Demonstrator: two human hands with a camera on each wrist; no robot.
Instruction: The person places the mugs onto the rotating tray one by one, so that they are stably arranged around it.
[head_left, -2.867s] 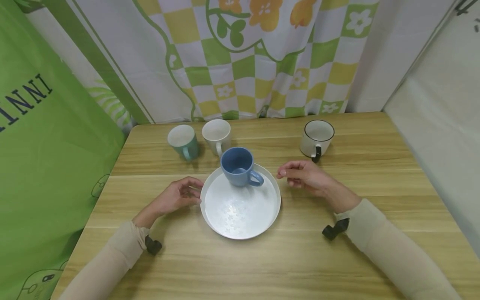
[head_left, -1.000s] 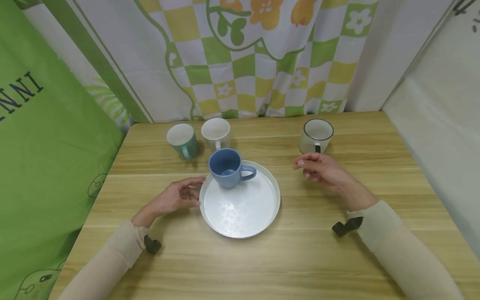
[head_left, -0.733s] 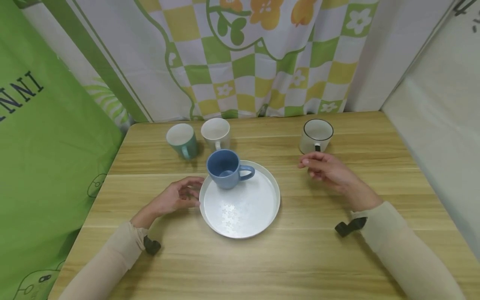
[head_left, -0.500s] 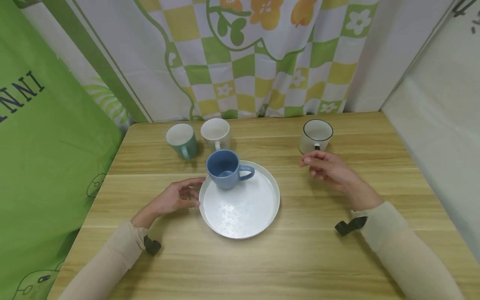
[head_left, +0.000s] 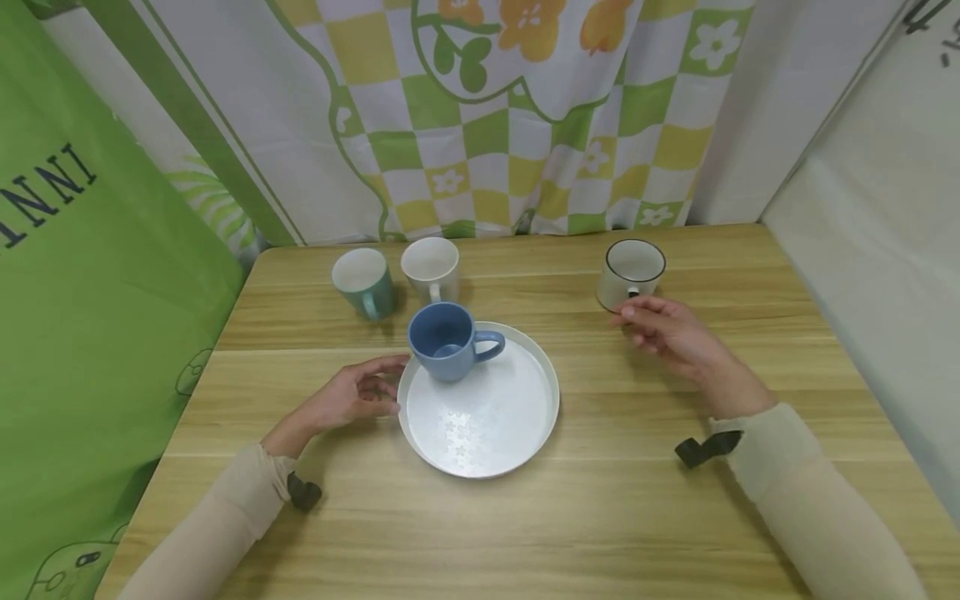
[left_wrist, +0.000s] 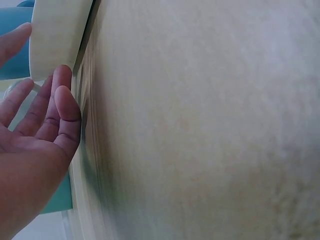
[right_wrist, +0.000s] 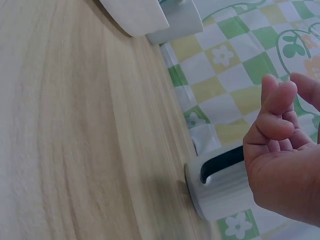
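Note:
My left hand (head_left: 348,394) is at the left side of a round white tray (head_left: 480,454), its fingertips right at the rim and its fingers loosely bent. On the far left part of the tray stands a blue mug (head_left: 450,364) with its handle pointing right. The left wrist view shows the fingers beside the tray's outer wall (left_wrist: 55,40). My right hand (head_left: 678,343) hovers just in front of a white mug with a black rim (head_left: 617,287), overlapping its black handle in the head view. In the right wrist view that handle (right_wrist: 220,164) shows behind the loosely bent, unladen fingers.
A teal mug (head_left: 375,292) and a plain white mug (head_left: 431,271) stand upright behind the tray, to the left. A checkered curtain (head_left: 487,142) hangs along the back edge of the wooden table (head_left: 480,533). Green cloth (head_left: 112,317) borders the left side.
The blue mug has shifted left on the tray. My right hand has moved away from the tray, rightward and back to the black-rimmed mug. The left hand has stayed at the rim.

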